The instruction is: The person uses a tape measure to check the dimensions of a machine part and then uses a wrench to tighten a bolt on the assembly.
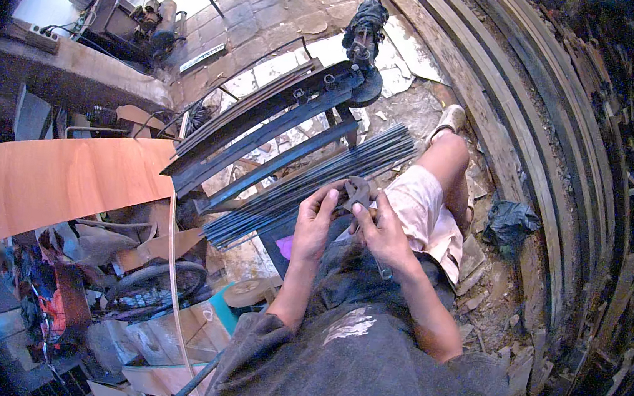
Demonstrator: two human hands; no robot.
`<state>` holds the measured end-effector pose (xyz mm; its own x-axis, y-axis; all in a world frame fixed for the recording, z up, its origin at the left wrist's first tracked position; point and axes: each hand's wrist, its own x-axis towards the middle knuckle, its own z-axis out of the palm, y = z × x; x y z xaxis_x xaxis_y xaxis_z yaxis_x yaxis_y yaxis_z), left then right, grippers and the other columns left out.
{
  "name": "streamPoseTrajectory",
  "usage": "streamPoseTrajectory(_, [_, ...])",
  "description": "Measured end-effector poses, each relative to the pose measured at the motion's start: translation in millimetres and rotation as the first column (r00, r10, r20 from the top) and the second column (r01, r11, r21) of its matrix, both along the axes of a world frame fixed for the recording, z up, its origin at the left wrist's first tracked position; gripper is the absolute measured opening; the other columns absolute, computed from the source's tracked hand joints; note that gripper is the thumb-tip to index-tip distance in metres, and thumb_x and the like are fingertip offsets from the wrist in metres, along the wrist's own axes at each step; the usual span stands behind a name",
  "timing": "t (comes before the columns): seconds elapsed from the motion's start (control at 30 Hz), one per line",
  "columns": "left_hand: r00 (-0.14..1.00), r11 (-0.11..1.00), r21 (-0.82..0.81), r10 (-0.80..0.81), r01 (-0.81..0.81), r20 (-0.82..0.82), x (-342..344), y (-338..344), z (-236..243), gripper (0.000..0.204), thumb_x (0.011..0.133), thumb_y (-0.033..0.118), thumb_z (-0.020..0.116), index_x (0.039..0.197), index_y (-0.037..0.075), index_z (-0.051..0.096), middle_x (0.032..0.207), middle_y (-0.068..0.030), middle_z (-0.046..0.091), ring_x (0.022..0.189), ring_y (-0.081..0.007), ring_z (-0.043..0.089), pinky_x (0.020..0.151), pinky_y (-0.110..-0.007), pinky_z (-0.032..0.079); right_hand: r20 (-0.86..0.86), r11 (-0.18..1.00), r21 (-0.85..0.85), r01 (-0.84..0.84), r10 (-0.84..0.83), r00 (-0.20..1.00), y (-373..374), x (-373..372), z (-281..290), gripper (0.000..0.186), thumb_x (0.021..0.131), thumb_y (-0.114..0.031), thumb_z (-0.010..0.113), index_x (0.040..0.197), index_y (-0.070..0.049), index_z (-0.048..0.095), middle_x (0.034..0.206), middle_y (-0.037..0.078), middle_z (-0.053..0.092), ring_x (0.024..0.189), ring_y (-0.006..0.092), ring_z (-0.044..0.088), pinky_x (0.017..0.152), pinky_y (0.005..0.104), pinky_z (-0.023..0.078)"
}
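We're holding both hands close together in front of our torso, on the near side of the rod bundle point(294, 190). Our L hand point(316, 219) is sitting just nearer us than the bundle's middle: elbow bent, forearm pointing away from us almost straight, wrist roughly in line, palm facing inward. Its fingers are curling round the head end of a grey metal tool point(358, 192), thumb and fingertips pinching it. Our R hand point(386, 235) is lying to the right of L, near the bundle's near right side; its forearm is slanting up and leftward from the elbow, wrist slightly bent. R thumb is pressing on the tool, index finger arching over it, other fingers folding under; their exact grip we're not seeing, as the hand's covering it. So the tool is resting btwn both hands, nr side of the bundle, w/ its exact kind hard to tell. Dark metal beams point(257, 144) are running alongside the bundle's far side. A plywood sheet point(75, 182) is spreading left of it, long timbers point(507, 114) are lying to its right, & a black plastic bag point(511, 223) is slumping right of it too, nr those timbers.
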<state>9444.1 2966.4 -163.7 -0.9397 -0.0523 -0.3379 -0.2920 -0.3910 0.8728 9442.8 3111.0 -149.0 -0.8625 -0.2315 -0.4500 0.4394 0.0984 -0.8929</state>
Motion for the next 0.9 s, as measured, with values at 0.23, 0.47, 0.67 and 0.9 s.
streamPoseTrajectory(0.23, [1.000,1.000,0.004,0.023,-0.023,0.021,-0.1,1.6,-3.7,0.025,0.096,0.015,0.053,0.112,-0.001,0.064,0.100,-0.0074,0.067,0.089,-0.0108,0.060,0.077,-0.026,0.050,0.044,0.990,-0.136,-0.026,0.033,0.998,7.6,0.9,-3.7,0.030,0.098,-0.022,0.050,0.119,-0.001,0.043,0.076,0.007,0.062,0.058,0.0077,0.051,0.051,0.0227,0.042])
streamPoseTrajectory(0.47, [1.000,0.999,-0.049,-0.004,0.004,-0.015,-4.0,6.9,3.8,0.025,0.096,0.015,0.053,0.112,-0.002,0.063,0.101,-0.0091,0.067,0.090,-0.0125,0.062,0.081,-0.027,0.050,0.024,0.995,-0.096,0.001,0.002,1.000,9.8,-0.8,0.7,0.035,0.096,-0.026,0.053,0.118,0.000,0.042,0.076,0.008,0.064,0.060,0.0101,0.056,0.052,0.0260,0.044])
streamPoseTrajectory(0.67, [0.998,0.999,0.003,0.050,-0.050,0.028,-3.0,6.6,-0.6,0.026,0.096,0.016,0.053,0.112,-0.001,0.063,0.101,-0.0092,0.066,0.089,-0.0132,0.062,0.079,-0.028,0.051,0.069,0.994,-0.106,-0.031,0.039,0.997,11.9,-2.6,2.9,0.035,0.097,-0.025,0.051,0.119,-0.001,0.039,0.079,0.009,0.064,0.063,0.0101,0.057,0.055,0.0254,0.045])
streamPoseTrajectory(0.9, [0.995,0.997,0.007,0.077,-0.077,0.067,-6.2,5.4,5.3,0.024,0.097,0.016,0.052,0.110,0.000,0.064,0.099,-0.0065,0.065,0.087,-0.0112,0.060,0.078,-0.025,0.049,0.045,0.975,-0.221,0.017,-0.007,0.999,9.2,-1.2,-0.9,0.036,0.097,-0.024,0.052,0.121,-0.001,0.037,0.076,0.008,0.065,0.061,0.0098,0.057,0.055,0.0251,0.045])
